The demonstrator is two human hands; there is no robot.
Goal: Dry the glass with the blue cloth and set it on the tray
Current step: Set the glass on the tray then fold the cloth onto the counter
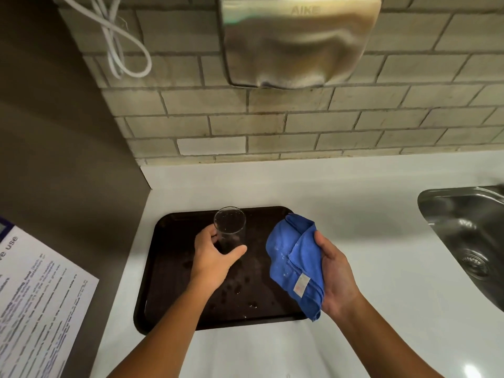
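A clear drinking glass (229, 227) stands upright over the dark brown tray (174, 285), near the tray's far edge. My left hand (215, 257) wraps its lower part, thumb on the right side and fingers on the left. I cannot tell whether the glass's base touches the tray. My right hand (336, 276) holds a folded blue cloth (294, 263) with a small white label, above the tray's right edge. Water drops speckle the tray.
The tray lies on a white counter (354, 208) against a tiled wall. A steel sink (469, 236) is set in at the right. A metal hand dryer (297, 39) hangs on the wall above. A printed notice (38, 301) is on the brown panel at left.
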